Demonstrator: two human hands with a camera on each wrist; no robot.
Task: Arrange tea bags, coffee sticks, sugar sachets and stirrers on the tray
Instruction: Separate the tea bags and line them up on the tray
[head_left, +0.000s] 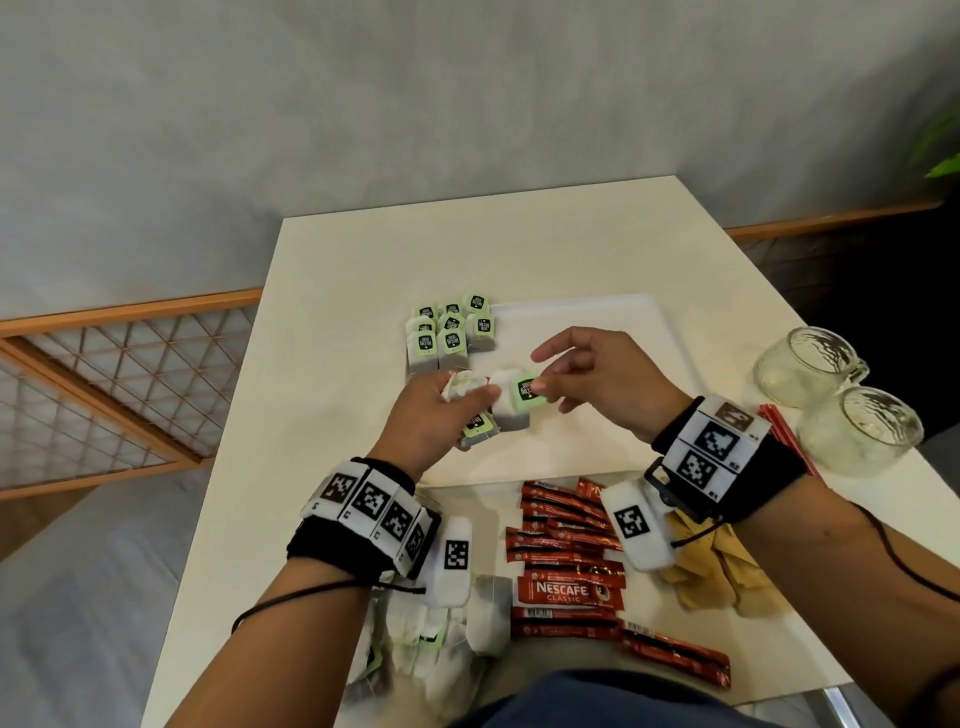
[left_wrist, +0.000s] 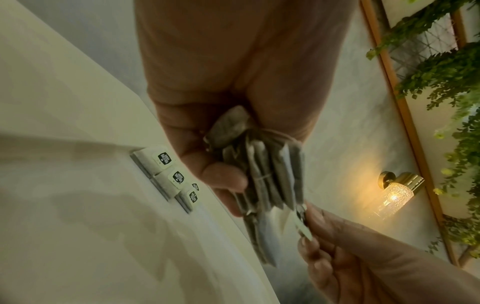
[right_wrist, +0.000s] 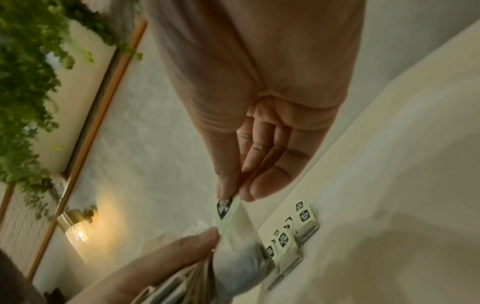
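Right hand grip pinching one tea bag's green tag, left hand clutching the bundle beside it.

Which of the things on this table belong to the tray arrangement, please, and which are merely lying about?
Belong to the job:
tray
tea bags on the tray
tea bag bundle in left hand
tea bag pinched by right hand
coffee sticks
sugar sachets
stirrers

Lying about:
glass mugs

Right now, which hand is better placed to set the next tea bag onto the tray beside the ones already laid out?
Right. The right hand already pinches one tea bag by its green tag above the tray, while the left hand is full, gripping the bundle.
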